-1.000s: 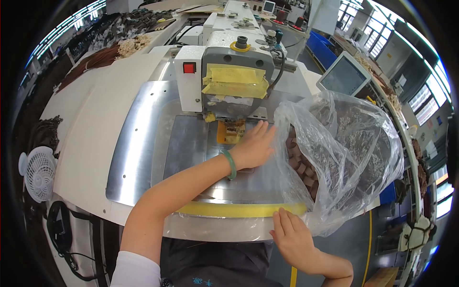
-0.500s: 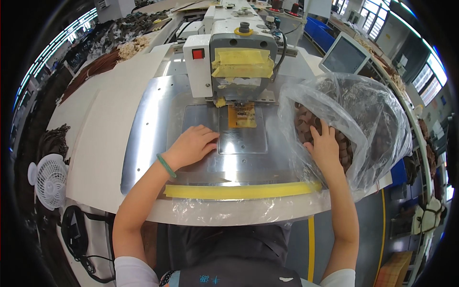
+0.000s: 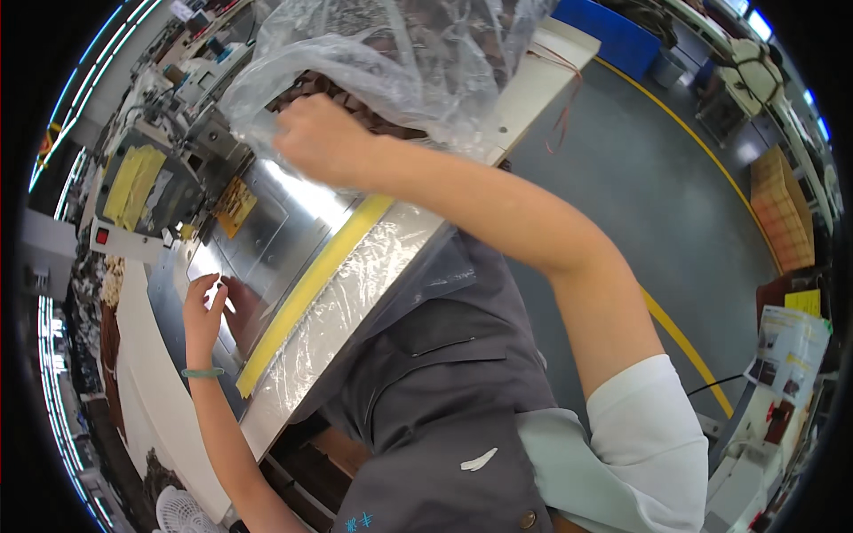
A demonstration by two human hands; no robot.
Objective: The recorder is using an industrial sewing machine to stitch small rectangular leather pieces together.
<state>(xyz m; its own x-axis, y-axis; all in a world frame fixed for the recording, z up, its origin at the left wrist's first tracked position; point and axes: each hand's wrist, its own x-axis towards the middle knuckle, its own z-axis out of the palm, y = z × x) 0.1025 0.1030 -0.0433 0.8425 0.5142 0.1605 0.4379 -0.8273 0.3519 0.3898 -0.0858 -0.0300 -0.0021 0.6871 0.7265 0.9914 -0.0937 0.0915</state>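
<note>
My left hand [image 3: 205, 313], with a green bangle at its wrist, hovers over the metal plate [image 3: 293, 226] of a sewing machine. Its thumb and fingers are curved but apart, and I see nothing held. In front of the bag's mouth is my right hand [image 3: 324, 142], a little blurred, its fingers curled together and partly turned from view. Whatever they may hold is hidden. Behind that hand, brown strap-like pieces [image 3: 378, 117] show inside a clear plastic bag [image 3: 444, 53]. An orange-yellow plate [image 3: 235, 206] sits below the machine head [image 3: 147, 191].
Yellow tape [image 3: 311, 298] runs along the plate's near edge, beside a plastic-covered table edge [image 3: 355, 302]. A white fan [image 3: 185, 511] is at the lower left. Blue bins [image 3: 613, 35] stand beyond the table, and a box [image 3: 782, 209] is on the right.
The whole view has swung and tilted to the right. My right hand has come out from among the brown pieces, its fingers now curled. My left hand's fingers are raised and more spread.
</note>
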